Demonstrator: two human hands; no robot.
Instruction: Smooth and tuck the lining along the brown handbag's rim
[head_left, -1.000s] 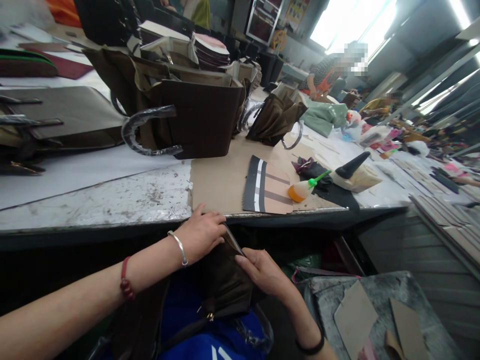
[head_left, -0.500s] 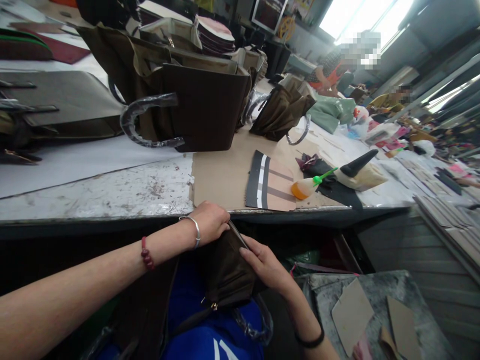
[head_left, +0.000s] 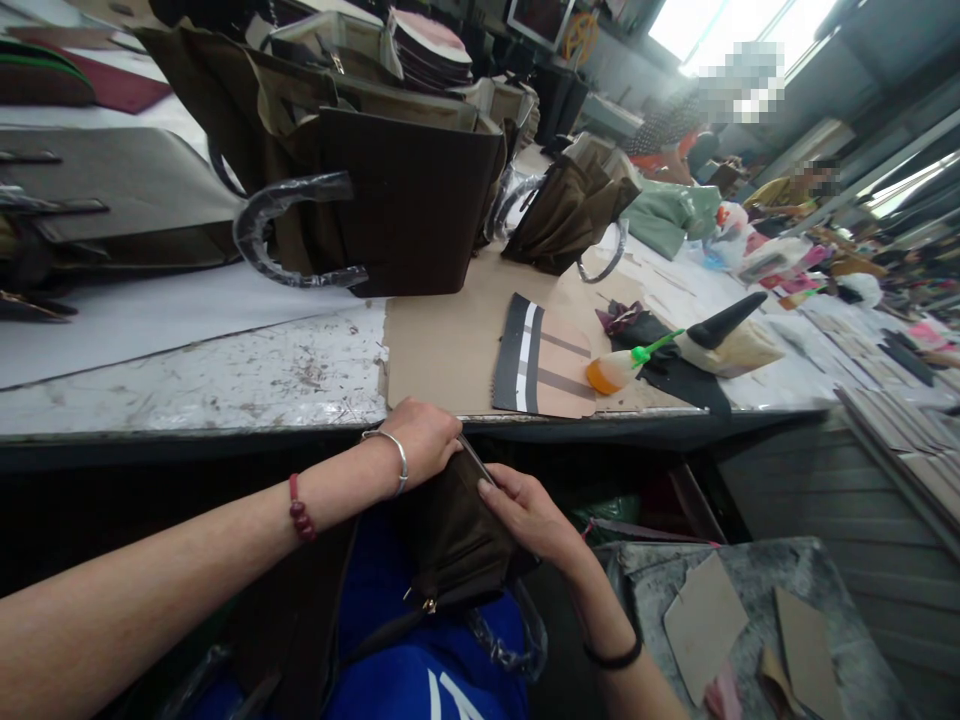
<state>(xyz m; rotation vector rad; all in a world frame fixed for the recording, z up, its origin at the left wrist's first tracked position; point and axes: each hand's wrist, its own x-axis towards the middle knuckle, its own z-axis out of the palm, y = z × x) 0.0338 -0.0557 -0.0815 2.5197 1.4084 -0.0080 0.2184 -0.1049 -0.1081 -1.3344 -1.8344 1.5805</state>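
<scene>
A dark brown handbag [head_left: 469, 535] rests against my blue-clothed lap, just below the table's front edge. My left hand [head_left: 424, 437], with a silver bangle at the wrist, is closed on the upper end of the bag's edge. Lower along that same edge, my right hand [head_left: 529, 510] pinches it between thumb and fingers. A gold zipper pull [head_left: 429, 605] shows at the bag's near end. Below it lies a plastic-wrapped handle [head_left: 517, 650]. The bag's far side and some fingertips are hidden.
On the table [head_left: 315, 385] stand a large brown bag [head_left: 412, 200] and a smaller bag [head_left: 570, 215]. A striped panel [head_left: 544, 360], a glue bottle [head_left: 615, 370] and a black-handled tool [head_left: 724, 325] lie nearer. Card pieces [head_left: 709, 620] rest on a grey surface at right. Other people work farther back.
My right hand has shifted slightly up and left along the bag's edge. My left hand keeps its grip. The camera view has tilted a little.
</scene>
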